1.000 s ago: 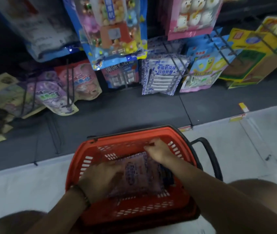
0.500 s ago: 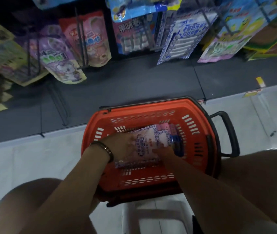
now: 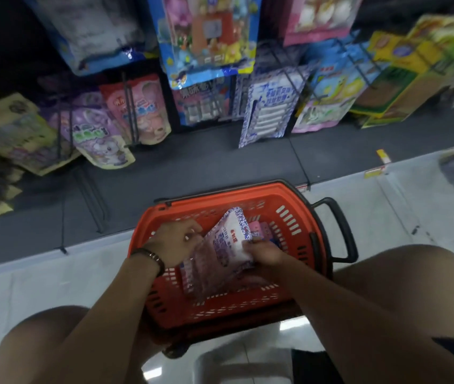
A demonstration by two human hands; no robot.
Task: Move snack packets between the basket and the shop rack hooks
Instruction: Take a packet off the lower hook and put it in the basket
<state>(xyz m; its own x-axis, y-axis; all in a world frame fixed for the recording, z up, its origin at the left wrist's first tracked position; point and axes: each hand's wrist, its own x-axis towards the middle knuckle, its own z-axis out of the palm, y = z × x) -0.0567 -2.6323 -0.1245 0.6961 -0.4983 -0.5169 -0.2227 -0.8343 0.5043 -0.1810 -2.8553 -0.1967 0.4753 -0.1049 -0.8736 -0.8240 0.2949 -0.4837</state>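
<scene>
An orange basket [image 3: 289, 217] sits on the floor between my knees, in front of the rack. Inside it lie several white-and-blue and pink snack packets. My right hand [image 3: 266, 253] grips the lower right edge of a white-and-blue packet [image 3: 230, 239], which is tilted up out of the pile. My left hand [image 3: 174, 241] pinches the packet's left side, fingers curled at its edge. A matching white-and-blue packet [image 3: 271, 109] hangs on a rack hook straight ahead.
Many snack packets hang on wire hooks across the rack: purple [image 3: 95, 137], pink-red [image 3: 140, 109], blue [image 3: 206, 34], yellow-green [image 3: 403, 79]. A dark base shelf [image 3: 206, 162] runs under them. The basket's black handle [image 3: 339, 225] sticks out right. White floor tiles surround the basket.
The white-and-blue packet has been raised from lying flat in the basket to standing tilted between both hands. The camera view tipped back up towards the rack.
</scene>
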